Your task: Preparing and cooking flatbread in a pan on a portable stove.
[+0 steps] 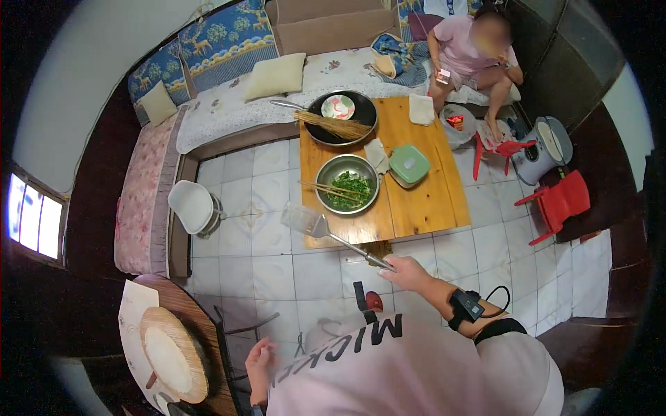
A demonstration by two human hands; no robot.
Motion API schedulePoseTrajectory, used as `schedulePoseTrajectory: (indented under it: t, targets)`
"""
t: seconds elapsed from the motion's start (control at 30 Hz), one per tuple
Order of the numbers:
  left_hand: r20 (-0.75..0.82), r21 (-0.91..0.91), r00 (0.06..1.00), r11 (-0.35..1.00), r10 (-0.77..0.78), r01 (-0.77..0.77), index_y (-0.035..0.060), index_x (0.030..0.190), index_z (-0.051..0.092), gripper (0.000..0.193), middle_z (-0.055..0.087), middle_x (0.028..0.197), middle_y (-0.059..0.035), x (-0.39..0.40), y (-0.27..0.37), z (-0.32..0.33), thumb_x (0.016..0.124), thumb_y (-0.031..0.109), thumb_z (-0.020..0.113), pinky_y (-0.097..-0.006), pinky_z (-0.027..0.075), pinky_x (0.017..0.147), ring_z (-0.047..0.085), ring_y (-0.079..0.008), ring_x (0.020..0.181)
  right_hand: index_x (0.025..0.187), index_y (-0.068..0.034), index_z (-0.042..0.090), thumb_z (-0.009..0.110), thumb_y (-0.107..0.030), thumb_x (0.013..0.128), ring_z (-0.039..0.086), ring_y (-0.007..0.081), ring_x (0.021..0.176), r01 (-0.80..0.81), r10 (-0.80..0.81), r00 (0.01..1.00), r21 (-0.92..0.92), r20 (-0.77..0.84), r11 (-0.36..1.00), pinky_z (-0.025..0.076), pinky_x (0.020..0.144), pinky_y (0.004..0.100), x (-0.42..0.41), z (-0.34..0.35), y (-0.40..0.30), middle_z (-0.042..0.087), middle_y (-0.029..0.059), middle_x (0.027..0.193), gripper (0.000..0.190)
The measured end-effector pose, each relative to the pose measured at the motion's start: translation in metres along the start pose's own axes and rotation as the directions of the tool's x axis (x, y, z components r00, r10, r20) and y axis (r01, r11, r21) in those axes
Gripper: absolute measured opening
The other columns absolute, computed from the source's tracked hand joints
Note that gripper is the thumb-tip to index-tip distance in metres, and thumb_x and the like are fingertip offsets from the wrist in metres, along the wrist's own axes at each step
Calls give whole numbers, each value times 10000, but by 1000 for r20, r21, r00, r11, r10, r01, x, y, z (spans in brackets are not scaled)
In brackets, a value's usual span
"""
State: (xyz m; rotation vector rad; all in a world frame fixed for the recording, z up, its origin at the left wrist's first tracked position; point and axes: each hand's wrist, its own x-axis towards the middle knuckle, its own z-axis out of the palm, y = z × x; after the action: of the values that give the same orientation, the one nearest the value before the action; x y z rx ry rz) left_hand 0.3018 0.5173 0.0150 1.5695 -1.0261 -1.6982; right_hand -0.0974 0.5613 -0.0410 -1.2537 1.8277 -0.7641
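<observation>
My right hand (408, 271) is closed around the handle of a metal spatula (346, 242), whose head points left. A clear plastic cup (299, 218) appears at the spatula's head; whether they touch I cannot tell. Beyond it, on the wooden table (426, 208), stands a steel bowl (318, 193) of chopped greens (349, 188) with wooden chopsticks (328, 188) across it. Behind the bowl is a black frying pan (367, 101) with a patterned bowl (338, 107) and a straw brush (333, 125). My left hand (260, 360) hangs low near my shirt, fingers loosely curled, holding nothing visible.
A green-lidded container (409, 164) and cloths (421, 109) are on the table. A person (471, 52) sits on the sofa at the back right. Red chairs (562, 205) stand right, a white stool (191, 207) left. A round side table (200, 312) bears a wooden board (174, 353).
</observation>
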Motion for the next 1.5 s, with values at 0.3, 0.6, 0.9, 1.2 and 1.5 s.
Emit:
schedulePoseTrajectory:
  t: [0.3, 0.6, 0.9, 1.2, 1.5]
  targets:
    - [-52, -96, 999, 995, 1, -6, -17, 1049, 501, 235, 591, 868, -94, 35, 34, -8, 861, 115, 455, -236, 425, 530, 508, -112, 585, 851, -61, 519, 545, -348, 771, 555, 316, 681, 27, -27, 1000, -37, 12, 999, 429, 604, 384, 33, 7, -24, 562, 153, 718, 299]
    - [115, -167, 991, 985, 67, -47, -4, 1038, 509, 234, 586, 857, -89, 132, 74, -23, 853, 137, 484, -217, 404, 494, 480, -106, 539, 812, -56, 516, 571, -322, 761, 533, 314, 614, -53, 43, 985, -58, -166, 997, 419, 573, 377, 72, -2, -64, 540, 136, 661, 277]
    - [187, -127, 981, 992, 53, -29, -12, 1012, 530, 217, 583, 830, -97, 206, 129, -10, 850, 120, 471, -213, 377, 483, 460, -98, 519, 805, -33, 515, 586, -292, 762, 490, 261, 583, -154, 150, 942, 8, -301, 988, 398, 554, 346, 60, -13, -80, 506, 135, 642, 271]
    - [277, 9, 961, 1000, 21, -24, -27, 1066, 486, 267, 566, 881, -90, 243, 170, 40, 831, 99, 473, -206, 373, 538, 465, -98, 582, 838, 0, 536, 619, -189, 756, 468, 110, 604, -136, 326, 808, 383, -491, 914, 400, 556, 265, 75, -34, -67, 516, 35, 651, 222]
    - [463, 268, 885, 958, -35, -102, -23, 1056, 496, 268, 564, 887, -70, 310, 225, 107, 813, 88, 468, -207, 373, 532, 488, -93, 588, 797, -40, 540, 593, -155, 766, 389, 49, 467, -214, 537, 567, 518, -625, 829, 328, 421, 212, 58, -35, -40, 455, -30, 567, 131]
